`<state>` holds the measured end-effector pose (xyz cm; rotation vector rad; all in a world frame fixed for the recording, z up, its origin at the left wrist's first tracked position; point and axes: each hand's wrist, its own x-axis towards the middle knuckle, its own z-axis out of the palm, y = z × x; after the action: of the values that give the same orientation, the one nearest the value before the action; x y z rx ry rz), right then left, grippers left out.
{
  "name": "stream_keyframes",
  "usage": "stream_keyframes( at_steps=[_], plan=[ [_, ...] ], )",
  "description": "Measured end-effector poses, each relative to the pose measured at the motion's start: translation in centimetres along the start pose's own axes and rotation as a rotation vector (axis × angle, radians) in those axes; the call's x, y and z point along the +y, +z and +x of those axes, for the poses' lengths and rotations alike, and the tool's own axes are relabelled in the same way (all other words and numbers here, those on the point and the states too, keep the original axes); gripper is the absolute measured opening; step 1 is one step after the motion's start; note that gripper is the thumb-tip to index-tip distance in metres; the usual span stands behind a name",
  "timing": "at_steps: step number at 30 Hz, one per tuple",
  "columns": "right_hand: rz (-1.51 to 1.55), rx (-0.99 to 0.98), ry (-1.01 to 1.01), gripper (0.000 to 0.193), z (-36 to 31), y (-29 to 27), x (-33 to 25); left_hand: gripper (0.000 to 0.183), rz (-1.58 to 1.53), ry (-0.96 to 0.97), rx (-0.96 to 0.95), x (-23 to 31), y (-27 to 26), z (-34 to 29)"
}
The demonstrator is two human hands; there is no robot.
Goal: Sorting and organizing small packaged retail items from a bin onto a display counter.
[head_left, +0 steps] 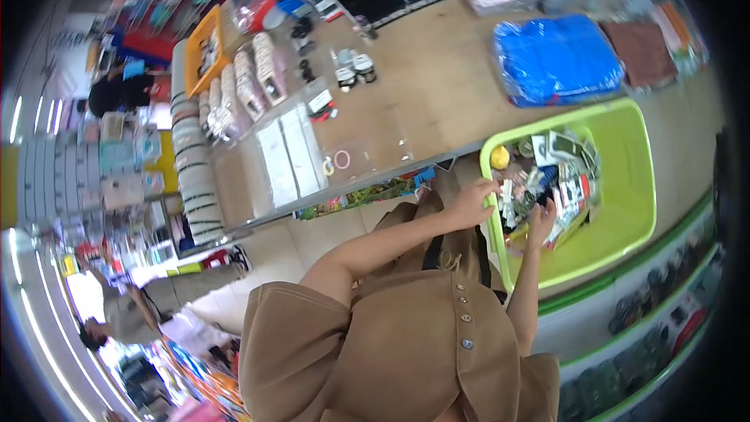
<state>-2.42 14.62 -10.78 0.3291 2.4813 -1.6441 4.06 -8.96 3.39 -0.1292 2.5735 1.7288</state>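
Head view: two bare hands are sorting through small packaged goods in a lime-green plastic bin.
The left hand (471, 205) is reaching over the near wall of the bin (642, 187), its fingers bending beside the heap of packets (539, 176); the right hand (540, 223) is dipping into that heap, its fingers curling near something dark. Whether either hand's fingers are grasping anything, I cannot tell. A red-and-white printed packet (575, 191) is lying among the goods, and a yellow round item (499, 158) is sitting in the corner; their print is showing too small and blurred to read. Beside the bin, a blue plastic-wrapped bundle (556, 59) is resting on the tabletop (437, 82).
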Motion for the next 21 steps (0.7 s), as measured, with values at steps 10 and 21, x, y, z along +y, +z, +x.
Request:
stream_keyframes(
  at_steps=[10,21],
  plan=[
    [-0.446,-0.303,-0.271,0.039,1.4,3.1,-1.0,0.030,-0.088,-0.206,0.171,-0.8,-4.0,-4.3],
    [-0.260,-0.415,-0.186,0.036,-2.7,5.4,-5.6,0.032,0.058,-0.218,0.231,-4.6,-8.3,-11.9]
  ],
)
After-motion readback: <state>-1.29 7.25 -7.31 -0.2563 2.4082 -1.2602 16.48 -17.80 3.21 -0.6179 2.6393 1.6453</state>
